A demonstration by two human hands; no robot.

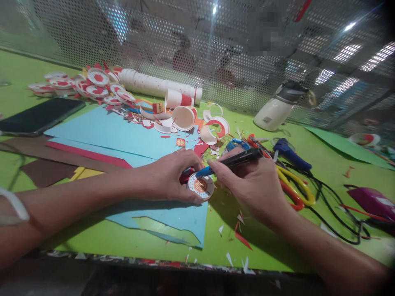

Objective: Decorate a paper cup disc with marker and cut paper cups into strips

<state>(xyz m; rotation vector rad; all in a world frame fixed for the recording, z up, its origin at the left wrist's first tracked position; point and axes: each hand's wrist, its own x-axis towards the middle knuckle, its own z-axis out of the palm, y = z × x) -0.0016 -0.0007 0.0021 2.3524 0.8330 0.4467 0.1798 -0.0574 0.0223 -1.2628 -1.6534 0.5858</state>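
Near the front of the green table, my left hand grips a small round white paper piece by its edge. It looks like a cut paper cup bottom, with an orange patterned emblem in the middle and blue dots and dark lines around it. My right hand is closed around a black marker with a blue front end. The marker's tip is at the upper rim of the round piece. Under my left hand lie light blue paper sheets; something dark red shows behind my left fingers.
White-and-red paper discs pile up at the back left, beside a long stack of paper cups. A phone lies left. Scissors, a blue glue gun and cables lie right, before a white jug. Paper scraps are scattered about.
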